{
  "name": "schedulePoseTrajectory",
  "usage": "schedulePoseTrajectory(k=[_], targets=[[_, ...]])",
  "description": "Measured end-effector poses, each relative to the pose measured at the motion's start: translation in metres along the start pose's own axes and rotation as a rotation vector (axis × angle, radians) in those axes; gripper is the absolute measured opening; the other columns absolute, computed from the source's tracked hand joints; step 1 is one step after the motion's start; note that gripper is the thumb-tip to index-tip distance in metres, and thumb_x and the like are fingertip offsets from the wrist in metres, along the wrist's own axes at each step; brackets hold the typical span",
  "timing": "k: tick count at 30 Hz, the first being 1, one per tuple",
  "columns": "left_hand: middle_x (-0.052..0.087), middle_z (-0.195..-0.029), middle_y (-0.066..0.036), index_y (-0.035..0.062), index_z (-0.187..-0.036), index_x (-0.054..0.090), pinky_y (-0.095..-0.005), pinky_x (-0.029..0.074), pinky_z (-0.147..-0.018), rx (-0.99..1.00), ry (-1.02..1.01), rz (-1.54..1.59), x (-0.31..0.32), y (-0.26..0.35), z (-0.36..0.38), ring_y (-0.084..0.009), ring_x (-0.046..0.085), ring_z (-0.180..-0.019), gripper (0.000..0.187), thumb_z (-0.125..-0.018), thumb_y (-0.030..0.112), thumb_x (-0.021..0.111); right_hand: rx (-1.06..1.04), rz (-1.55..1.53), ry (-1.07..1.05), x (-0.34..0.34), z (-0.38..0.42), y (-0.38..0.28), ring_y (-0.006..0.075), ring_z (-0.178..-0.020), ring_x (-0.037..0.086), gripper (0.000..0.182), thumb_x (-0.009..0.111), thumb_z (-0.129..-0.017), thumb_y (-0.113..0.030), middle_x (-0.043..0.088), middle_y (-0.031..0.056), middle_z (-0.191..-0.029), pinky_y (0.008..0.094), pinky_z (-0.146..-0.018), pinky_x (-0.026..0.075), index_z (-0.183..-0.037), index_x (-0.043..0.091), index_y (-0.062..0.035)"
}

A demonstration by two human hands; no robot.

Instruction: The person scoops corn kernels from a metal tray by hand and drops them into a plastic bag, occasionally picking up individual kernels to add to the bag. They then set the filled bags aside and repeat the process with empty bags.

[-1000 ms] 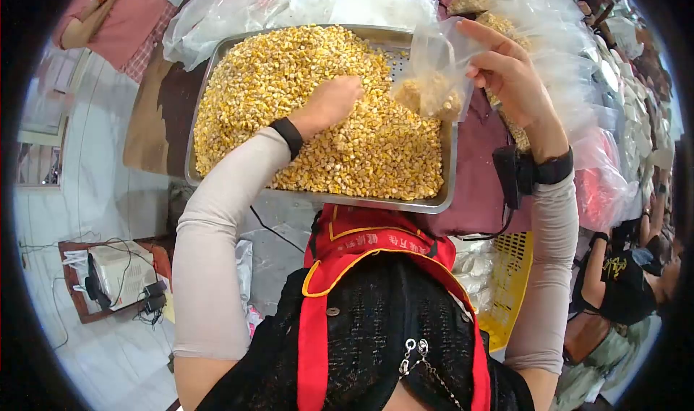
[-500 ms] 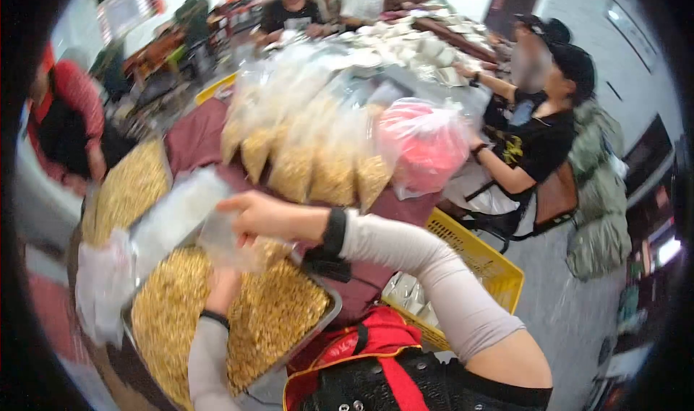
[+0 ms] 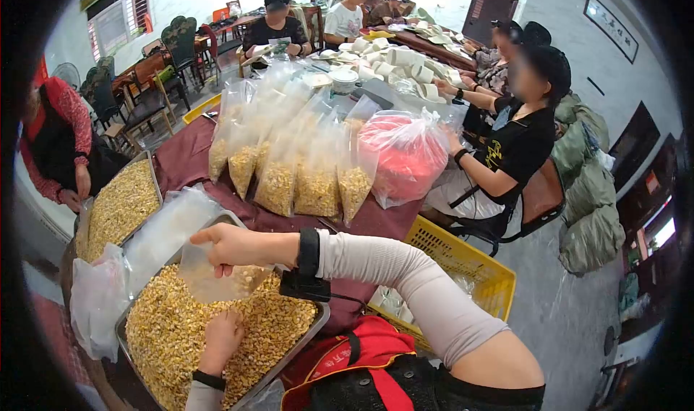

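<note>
The right hand (image 3: 235, 246) reaches leftward across the body, forearm nearly level, wrist banded in black with a small black device hanging under it. Its fingers pinch the top edge of a small clear plastic bag (image 3: 217, 277), which hangs open just above the corn kernels (image 3: 173, 331) with some kernels already in its bottom. The left hand (image 3: 220, 336) comes up from the near edge, arm roughly upright in the view, and rests knuckles-up in the kernels directly below the bag; its fingers curl down into the pile, and whether they are closed on kernels I cannot tell. The kernels fill a metal tray (image 3: 303, 339) at near left, standing on a table with a dark red cloth (image 3: 188, 154). Beyond the tray, a row of filled bags (image 3: 289, 172) stands upright in the middle of the table, with a pink bag (image 3: 408, 154) just to their right. A yellow crate (image 3: 470, 255) sits near right of the table.
</note>
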State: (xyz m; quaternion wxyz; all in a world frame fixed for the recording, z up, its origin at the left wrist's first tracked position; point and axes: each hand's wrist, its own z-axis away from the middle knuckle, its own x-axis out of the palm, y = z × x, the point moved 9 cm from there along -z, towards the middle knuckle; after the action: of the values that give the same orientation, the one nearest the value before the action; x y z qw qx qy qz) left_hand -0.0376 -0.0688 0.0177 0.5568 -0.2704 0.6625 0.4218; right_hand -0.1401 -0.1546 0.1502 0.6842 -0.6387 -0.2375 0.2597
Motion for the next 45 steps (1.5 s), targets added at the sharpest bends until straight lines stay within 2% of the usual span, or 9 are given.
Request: schedulePoseTrajectory(k=[6, 12, 14, 18, 24, 26, 30, 40, 45], targets=[[0.055, -0.077, -0.011, 0.0073, -0.081, 0.057, -0.0440, 0.042, -0.063, -0.190, 0.157, 0.324, -0.024, -0.020, 0.025, -0.0330, 0.054, -0.073, 0.012, -0.071, 0.013, 0.058, 0.020, -0.005, -0.072, 0.011, 0.009, 0.018, 0.0142, -0.061, 0.058, 0.062, 0.043, -0.073, 0.004, 0.058, 0.0152, -0.094, 0.0247, -0.054, 0.049, -0.133, 0.029, 0.0046], [0.053, -0.077, -0.013, 0.0024, -0.086, 0.056, -0.0435, 0.039, -0.067, 0.009, 0.239, -0.142, -0.018, 0.026, 0.030, -0.0315, 0.050, -0.078, 0.018, -0.074, 0.015, 0.058, -0.006, -0.031, -0.051, 0.010, 0.016, 0.015, 0.0167, -0.061, 0.060, 0.063, 0.044, -0.071, 0.006, 0.055, 0.0218, -0.108, 0.0266, -0.053, 0.050, -0.132, 0.029, 0.0077], [0.052, -0.075, -0.015, -0.0006, -0.088, 0.054, -0.0446, 0.039, -0.064, -0.038, 0.222, -0.152, -0.002, 0.018, 0.026, -0.0337, 0.051, -0.074, 0.023, -0.075, 0.018, 0.060, 0.011, 0.053, -0.055, 0.010, 0.023, 0.009, 0.0124, -0.062, 0.057, 0.062, 0.043, -0.073, 0.002, 0.059, 0.0102, -0.081, 0.0232, -0.057, 0.049, -0.133, 0.032, 0.0014], [0.053, -0.073, -0.016, -0.0014, -0.087, 0.053, -0.0436, 0.040, -0.063, -0.231, 0.033, -0.033, 0.020, -0.009, 0.019, -0.0370, 0.051, -0.070, 0.022, -0.079, 0.019, 0.057, -0.035, -0.045, -0.042, 0.009, 0.019, 0.017, 0.0128, -0.063, 0.058, 0.062, 0.043, -0.072, 0.003, 0.059, 0.0103, -0.079, 0.0234, -0.057, 0.049, -0.133, 0.032, 0.0020], [0.057, -0.077, -0.008, 0.0056, -0.089, 0.051, -0.0342, 0.043, -0.053, -0.392, 0.264, 0.688, -0.001, -0.063, 0.015, -0.0216, 0.055, -0.063, 0.017, -0.087, 0.022, 0.051, -0.022, -0.057, -0.039, 0.000, 0.019, 0.017, 0.0129, -0.063, 0.058, 0.061, 0.044, -0.073, 0.004, 0.060, 0.0104, -0.078, 0.0236, -0.056, 0.049, -0.132, 0.033, 0.0037], [0.057, -0.079, -0.002, 0.0103, -0.090, 0.051, -0.0295, 0.044, -0.049, -0.795, 0.250, 1.389, 0.018, -0.082, 0.032, -0.0125, 0.055, -0.065, 0.015, -0.090, 0.026, 0.049, -0.031, -0.096, -0.014, -0.003, 0.016, 0.014, 0.0127, -0.059, 0.057, 0.060, 0.046, -0.072, 0.004, 0.061, 0.0097, -0.074, 0.0233, -0.055, 0.048, -0.131, 0.033, 0.0051], [0.057, -0.078, -0.002, 0.0123, -0.092, 0.052, -0.0253, 0.048, -0.052, -0.686, 0.403, 1.891, 0.018, -0.087, 0.028, -0.0123, 0.056, -0.067, 0.014, -0.089, 0.025, 0.047, -0.070, -0.079, 0.007, -0.010, 0.009, 0.001, 0.0126, -0.056, 0.057, 0.058, 0.048, -0.073, 0.003, 0.062, 0.0109, -0.071, 0.0232, -0.053, 0.047, -0.129, 0.037, 0.0055], [0.055, -0.087, -0.002, 0.0107, -0.101, 0.055, -0.0243, 0.044, -0.059, -0.782, 0.708, 2.106, 0.007, -0.079, 0.025, -0.0153, 0.052, -0.078, 0.018, -0.088, 0.022, 0.054, 0.040, -0.038, 0.013, -0.020, -0.001, 0.026, 0.0117, -0.068, 0.059, 0.054, 0.048, -0.077, 0.004, 0.059, 0.0107, -0.094, 0.0215, -0.058, 0.048, -0.129, 0.037, 0.0042], [0.047, -0.072, -0.002, 0.0109, -0.097, 0.051, -0.0184, 0.032, -0.044, -0.386, 0.574, 2.319, -0.044, -0.082, 0.002, -0.0103, 0.044, -0.060, 0.019, -0.091, 0.029, 0.050, 0.032, -0.011, -0.018, -0.011, -0.002, 0.016, 0.0099, -0.069, 0.058, 0.053, 0.049, -0.078, 0.003, 0.058, 0.0086, -0.093, 0.0201, -0.059, 0.046, -0.130, 0.035, 0.0059]])
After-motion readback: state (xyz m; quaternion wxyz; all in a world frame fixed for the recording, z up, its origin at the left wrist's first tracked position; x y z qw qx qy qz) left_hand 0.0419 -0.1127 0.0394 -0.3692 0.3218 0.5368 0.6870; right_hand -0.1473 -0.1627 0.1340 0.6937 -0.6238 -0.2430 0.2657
